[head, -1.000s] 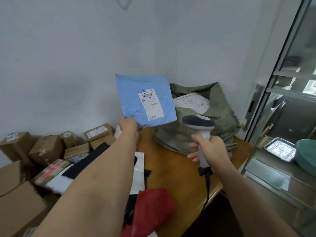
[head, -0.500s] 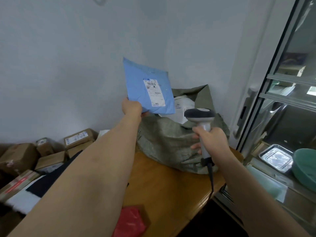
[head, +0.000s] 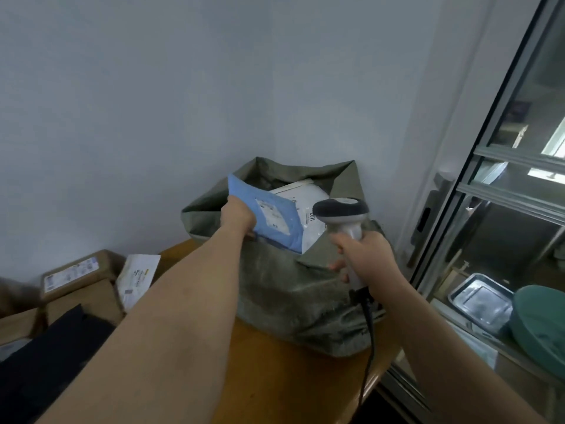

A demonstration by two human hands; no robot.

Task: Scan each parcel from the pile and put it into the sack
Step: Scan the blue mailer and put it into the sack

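Pale grey wall (head: 153, 102) fills the space behind everything you face, and a brown wooden table (head: 275, 377) runs beneath your arms. Far to your left lie the cardboard boxes (head: 76, 276) of the pile, one showing a white label on top, with a white mailer (head: 137, 278) leaning against them and a black bag (head: 46, 362) lying nearer to you. Your left hand (head: 238, 216) reaches forward over the table and grips the blue parcel (head: 269, 218) by its near left edge, fingers curled under it and the thumb side on top. That parcel is tilted, its white label facing up, and it sits in the open mouth of the green sack (head: 290, 295), lying over a white parcel (head: 308, 209) already inside. The sack stands on the table against the wall corner, its rim folded open. Just to the right, your right hand (head: 367, 258) is wrapped tightly round the handle of the grey scanner (head: 344, 220), whose dark head points toward the sack; its black cable (head: 368, 347) hangs down past the table edge. Further right stands a glass door (head: 504, 209) with a metal frame, and behind it a metal tray (head: 480, 301) rests beside a green basin (head: 541, 325).
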